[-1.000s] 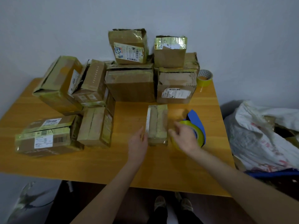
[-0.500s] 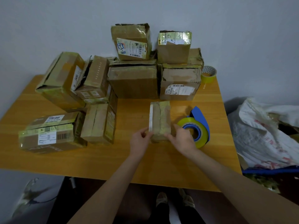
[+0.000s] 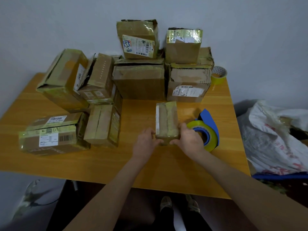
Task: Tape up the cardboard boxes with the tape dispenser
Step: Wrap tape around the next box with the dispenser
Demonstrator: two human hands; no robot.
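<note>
On the table (image 3: 150, 169), the small box (image 3: 166, 120) lay with its near end between the left hand (image 3: 145, 141) and right hand (image 3: 190, 140), the tape dispenser (image 3: 208, 130) just beside it on the right. Stacked boxes (image 3: 140, 82) stood behind it against the wall (image 3: 66, 22), a tape roll (image 3: 218, 75) at their right end, and more boxes (image 3: 103, 124) lay to the left. A bag (image 3: 275, 140) sat right of the table, apparently on the floor.

A single head-worn view looks forward and down, close over the wooden table (image 3: 50, 165) toward the wall.
</note>
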